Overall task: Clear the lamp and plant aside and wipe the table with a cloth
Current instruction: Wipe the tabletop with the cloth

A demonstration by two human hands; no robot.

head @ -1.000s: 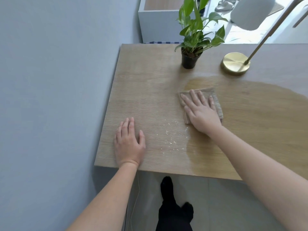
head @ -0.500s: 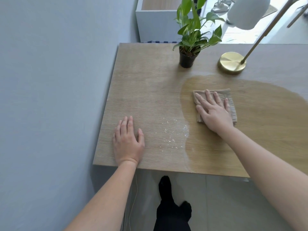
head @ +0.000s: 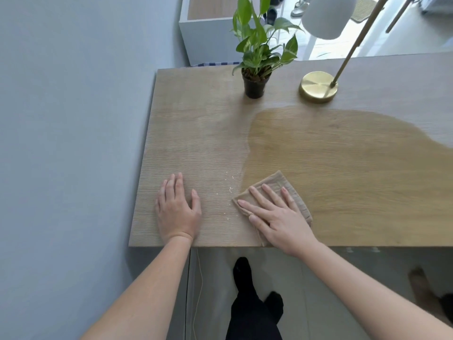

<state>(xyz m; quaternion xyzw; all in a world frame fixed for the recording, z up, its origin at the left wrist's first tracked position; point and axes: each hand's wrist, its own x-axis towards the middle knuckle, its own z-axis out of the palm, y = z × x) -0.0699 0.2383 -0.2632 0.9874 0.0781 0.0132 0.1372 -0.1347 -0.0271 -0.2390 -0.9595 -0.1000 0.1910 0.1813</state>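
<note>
A folded beige cloth (head: 278, 186) lies near the front edge of the wooden table (head: 196, 133). My right hand (head: 277, 214) presses flat on the cloth with fingers spread. My left hand (head: 177, 209) rests flat on the bare table to its left, holding nothing. A small green plant in a black pot (head: 255, 85) stands at the back of the table. To the plant's right stands a lamp with a round brass base (head: 318, 86) and a white shade (head: 327, 15). A darker damp area (head: 343, 155) covers the table's right part. A few white crumbs (head: 230, 188) lie between my hands.
A grey wall (head: 68, 143) runs along the table's left edge. Behind the table stands a white cabinet (head: 206, 38). Below the front edge are a tiled floor, my dark-clad legs (head: 252, 303) and a thin cord (head: 198, 290).
My right hand has slid the cloth from the middle of the table toward the front edge and left, over part of the crumbs. My left hand has stayed in place.
</note>
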